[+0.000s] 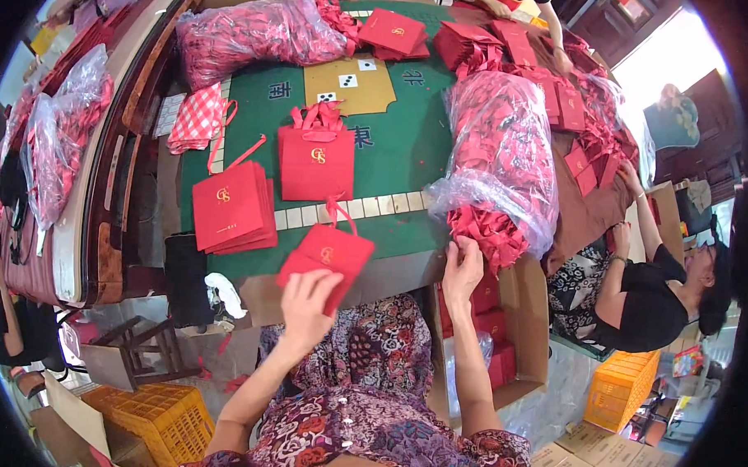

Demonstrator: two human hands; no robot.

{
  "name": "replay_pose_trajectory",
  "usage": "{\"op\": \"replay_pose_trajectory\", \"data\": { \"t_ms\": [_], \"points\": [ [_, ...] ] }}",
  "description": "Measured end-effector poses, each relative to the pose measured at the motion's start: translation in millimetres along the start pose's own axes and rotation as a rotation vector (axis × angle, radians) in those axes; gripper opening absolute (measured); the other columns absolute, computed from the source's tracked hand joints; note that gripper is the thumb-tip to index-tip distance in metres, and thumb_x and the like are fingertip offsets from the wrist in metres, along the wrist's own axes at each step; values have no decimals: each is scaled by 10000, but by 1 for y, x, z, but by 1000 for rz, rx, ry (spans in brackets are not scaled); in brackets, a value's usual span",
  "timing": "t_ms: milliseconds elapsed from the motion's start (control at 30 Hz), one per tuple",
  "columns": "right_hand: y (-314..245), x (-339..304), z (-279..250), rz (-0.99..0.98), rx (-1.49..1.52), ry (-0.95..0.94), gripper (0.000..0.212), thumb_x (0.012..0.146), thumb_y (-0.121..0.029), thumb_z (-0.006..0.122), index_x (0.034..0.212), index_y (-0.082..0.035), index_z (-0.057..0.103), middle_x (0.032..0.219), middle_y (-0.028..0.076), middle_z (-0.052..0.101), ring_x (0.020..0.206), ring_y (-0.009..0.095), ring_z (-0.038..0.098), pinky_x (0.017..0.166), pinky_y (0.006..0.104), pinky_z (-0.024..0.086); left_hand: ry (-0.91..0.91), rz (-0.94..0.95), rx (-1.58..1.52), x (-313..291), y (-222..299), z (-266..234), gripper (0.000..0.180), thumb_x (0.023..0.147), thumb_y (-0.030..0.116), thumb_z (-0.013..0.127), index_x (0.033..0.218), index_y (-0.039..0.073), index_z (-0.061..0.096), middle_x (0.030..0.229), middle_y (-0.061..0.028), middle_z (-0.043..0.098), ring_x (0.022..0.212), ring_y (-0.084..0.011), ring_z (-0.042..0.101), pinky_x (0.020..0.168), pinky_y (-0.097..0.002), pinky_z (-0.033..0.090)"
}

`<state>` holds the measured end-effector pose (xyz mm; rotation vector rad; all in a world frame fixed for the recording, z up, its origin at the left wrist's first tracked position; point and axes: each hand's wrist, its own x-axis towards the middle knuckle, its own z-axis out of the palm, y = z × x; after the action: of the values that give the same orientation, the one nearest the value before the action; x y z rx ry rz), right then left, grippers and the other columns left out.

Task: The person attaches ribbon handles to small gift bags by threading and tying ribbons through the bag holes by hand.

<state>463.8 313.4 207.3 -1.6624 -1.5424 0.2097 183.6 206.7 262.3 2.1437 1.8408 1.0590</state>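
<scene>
Surface: a green game table (393, 152) with a yellow centre panel and a row of pale tiles along its near edge; wooden rim at left.

On it, far left: a clear plastic sack of red bags (257, 36). Far centre: flat red bags in a loose pile (393, 32). Right: a second clear sack of red bags (500, 155), its open mouth facing me. Centre: one red paper bag standing upright (316, 159) with ribbon handles. Near left: a stack of flat red bags (231, 208). Beside that, a red checked cloth (197, 119).

Room: a cardboard box (510, 337) at my right knee, red bags inside. Yellow plastic crates, one near left (157, 419) and one right (620, 390). Another sack of red goods (60, 132) lies on the wooden furniture at far left. A seated person in black (652, 301) works at the right side of the table.

My left hand (305, 309): fingers closed on the lower corner of a folded red bag (325, 261), thumb under, fingers over. The bag sits just above the table's near edge, tilted, its handle loop pointing far.

My right hand (462, 269): fingers together and bent, touching the red bags that spill from the mouth of the right sack. Whether they pinch one, I cannot tell.
</scene>
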Motion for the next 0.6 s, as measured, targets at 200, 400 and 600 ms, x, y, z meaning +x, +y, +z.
{"op": "replay_pose_trajectory", "data": {
  "t_ms": [200,400,600],
  "points": [
    [-34,-1,-1,-336,-78,-82,84,876,-82,684,942,-86,632,861,93,635,800,304,604,700,425,452,-291,-50,30,-21,-1,46,820,607,135,850,1361,145,529,1312,-131,493,1184,-347,471,938,-474,425],
    [-81,-22,-6,-541,2,-374,138,825,-131,715,938,-116,637,823,51,610,801,268,606,707,406,444,-242,-47,-169,2,-1,40,674,780,187,771,1398,119,507,1343,-130,503,1170,-349,488,961,-465,435],
    [-112,-29,-14,-604,71,-515,171,762,-88,756,903,-96,659,822,52,631,772,260,611,700,383,454,-192,142,-346,30,-4,26,307,863,69,663,1169,89,671,1141,-85,643,1024,-284,623,887,-399,492]
  ]
}}
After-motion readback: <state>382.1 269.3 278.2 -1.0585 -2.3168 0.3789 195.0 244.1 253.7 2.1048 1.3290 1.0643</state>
